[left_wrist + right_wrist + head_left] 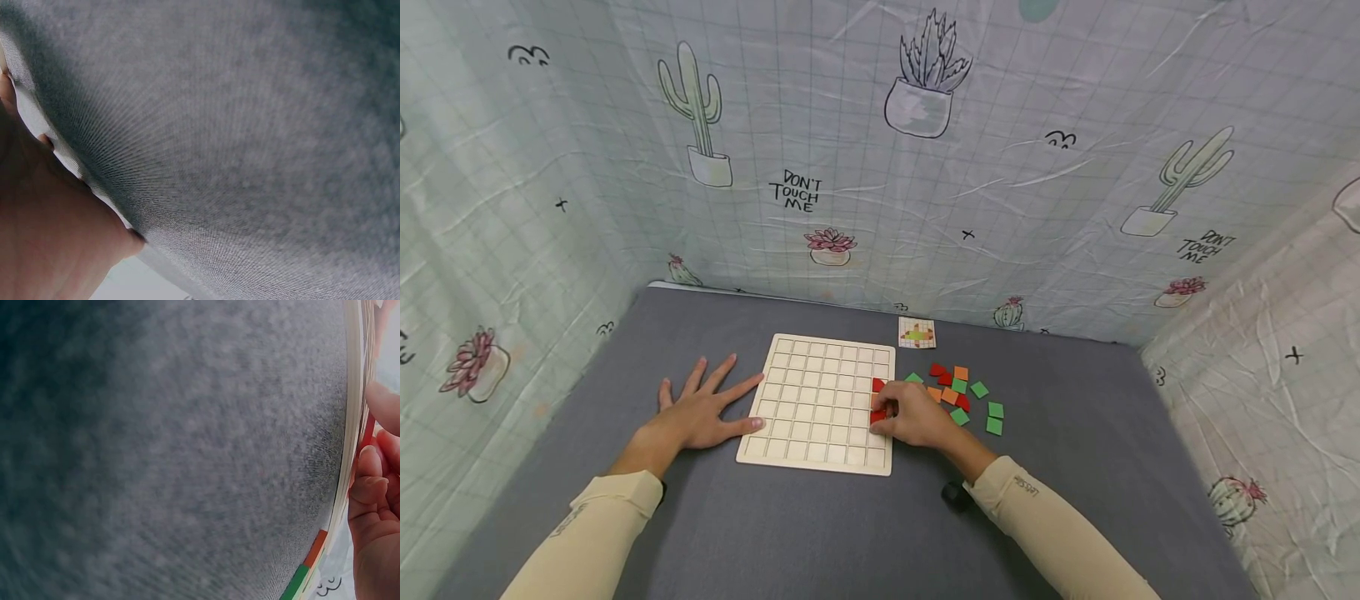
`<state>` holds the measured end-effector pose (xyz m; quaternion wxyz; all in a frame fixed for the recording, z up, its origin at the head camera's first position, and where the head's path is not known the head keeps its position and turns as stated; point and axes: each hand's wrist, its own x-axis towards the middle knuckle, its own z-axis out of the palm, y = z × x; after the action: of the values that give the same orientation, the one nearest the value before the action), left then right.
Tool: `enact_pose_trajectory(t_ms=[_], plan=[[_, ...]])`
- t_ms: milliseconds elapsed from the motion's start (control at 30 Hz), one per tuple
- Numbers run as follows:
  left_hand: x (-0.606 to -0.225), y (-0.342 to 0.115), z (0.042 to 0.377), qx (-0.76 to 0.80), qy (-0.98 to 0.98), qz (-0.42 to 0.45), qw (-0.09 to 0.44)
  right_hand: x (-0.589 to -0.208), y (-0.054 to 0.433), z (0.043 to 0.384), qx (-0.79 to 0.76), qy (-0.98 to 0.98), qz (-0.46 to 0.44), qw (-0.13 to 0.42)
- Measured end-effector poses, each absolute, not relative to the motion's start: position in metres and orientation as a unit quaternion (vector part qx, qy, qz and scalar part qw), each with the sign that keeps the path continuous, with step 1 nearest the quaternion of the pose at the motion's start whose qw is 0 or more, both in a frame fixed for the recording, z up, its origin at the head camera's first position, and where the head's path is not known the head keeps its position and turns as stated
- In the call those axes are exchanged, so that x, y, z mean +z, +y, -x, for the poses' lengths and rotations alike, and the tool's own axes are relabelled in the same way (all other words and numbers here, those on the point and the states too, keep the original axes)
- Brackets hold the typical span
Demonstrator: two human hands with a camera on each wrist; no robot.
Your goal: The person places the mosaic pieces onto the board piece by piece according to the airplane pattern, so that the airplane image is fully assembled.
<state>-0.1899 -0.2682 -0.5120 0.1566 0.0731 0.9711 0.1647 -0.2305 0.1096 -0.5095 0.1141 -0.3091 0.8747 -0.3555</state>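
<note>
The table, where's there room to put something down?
There's bare table right of the green tiles, out to the curtain, and another patch between the two sleeves, on the near side of the board. It's crowded just right of the board, with the right hand and loose tiles.

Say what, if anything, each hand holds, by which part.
Left hand holds nothing, touching the board at its left edge. Right hand is at a red piece; whether gripped cannot be told.

creased pale fabric (865, 150), gridded and printed with potted cacti (697, 117), hangs along the left, far and right sides of a grey table (775, 533), greenish at left, beige at right.
</note>
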Motion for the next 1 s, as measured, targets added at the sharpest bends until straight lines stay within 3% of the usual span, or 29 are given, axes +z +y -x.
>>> enact_pose_trajectory(t_ms=[700,1000], plan=[[-0.509,-0.267,0.188,0.167,0.970,-0.069,0.163,-0.508,0.108,0.234,-0.362,0.873,0.306,0.113],[-0.507,-0.267,0.189,0.168,0.969,-0.068,0.166,-0.496,0.133,0.244,-0.398,0.868,0.289,0.065]])
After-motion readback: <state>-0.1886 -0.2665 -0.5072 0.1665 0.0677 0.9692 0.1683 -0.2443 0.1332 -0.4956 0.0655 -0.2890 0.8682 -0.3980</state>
